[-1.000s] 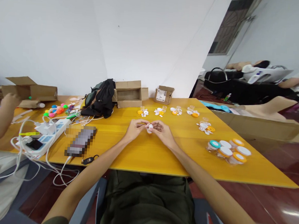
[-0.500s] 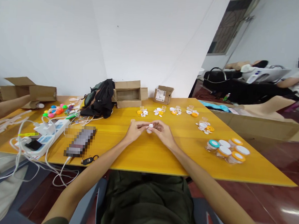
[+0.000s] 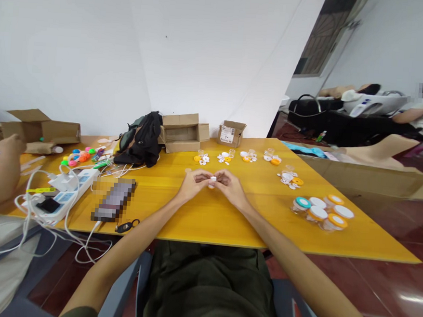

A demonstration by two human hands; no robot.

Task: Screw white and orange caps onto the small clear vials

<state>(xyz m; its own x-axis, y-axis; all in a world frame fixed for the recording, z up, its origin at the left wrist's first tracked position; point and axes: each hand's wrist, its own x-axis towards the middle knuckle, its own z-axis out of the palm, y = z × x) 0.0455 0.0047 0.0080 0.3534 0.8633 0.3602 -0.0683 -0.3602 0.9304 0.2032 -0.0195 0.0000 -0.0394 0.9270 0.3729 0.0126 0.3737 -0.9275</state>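
My left hand and my right hand meet over the near middle of the table. Between their fingertips is a small white piece with dark spots, pinched from both sides. Just below it, partly covered by my fingers, shows a small bit of orange and white; its kind is hidden. A small clear cup-like thing stands behind my left hand. Farther off lie little groups of white pieces, each with round lids and a clear jar.
Several lidded jars stand at the right. Cardboard boxes, a black bag and coloured balls sit at the back and left. A phone, keys and a cabled power strip lie nearer. A co-worker's arm reaches in from the left.
My fingers have shifted slightly round the small white piece, which now shows at a different angle. At the left, the co-worker's arm has drawn back from the cardboard box and bent.
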